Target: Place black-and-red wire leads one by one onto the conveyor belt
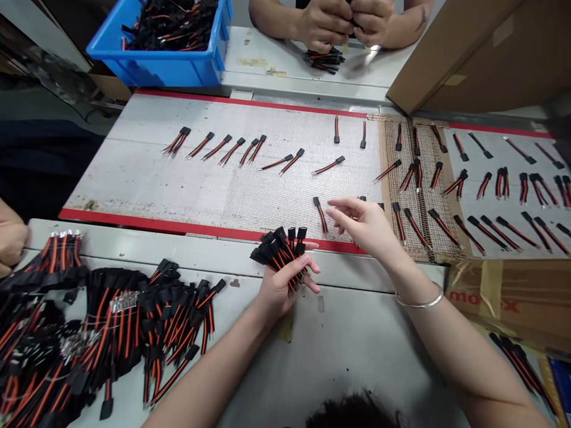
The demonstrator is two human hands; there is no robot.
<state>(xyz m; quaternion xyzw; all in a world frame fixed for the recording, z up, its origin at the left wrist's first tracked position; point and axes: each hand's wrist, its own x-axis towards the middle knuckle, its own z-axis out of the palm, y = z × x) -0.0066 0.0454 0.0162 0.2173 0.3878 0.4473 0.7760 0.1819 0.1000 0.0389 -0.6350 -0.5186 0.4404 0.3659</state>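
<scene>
From the head view, the left hand (285,291) clenches a bunch of red-and-black leads (281,252), plugs pointing up and away. The right hand (363,226) hangs open over the belt (134,166), its fingers (343,208) nearest a single lead (320,215), which lies just left of them, seemingly untouched, its long axis running roughly away from the person.

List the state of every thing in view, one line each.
Left hand, closed around a bundle
Bundle of red-and-black connector leads, gripped, connector ends up
Right hand, open, fingers spread above the belt
Mesh conveyor belt, carrying separate leads
Blue plastic crate, full of leads
Co-worker's hands, pressed together
</scene>
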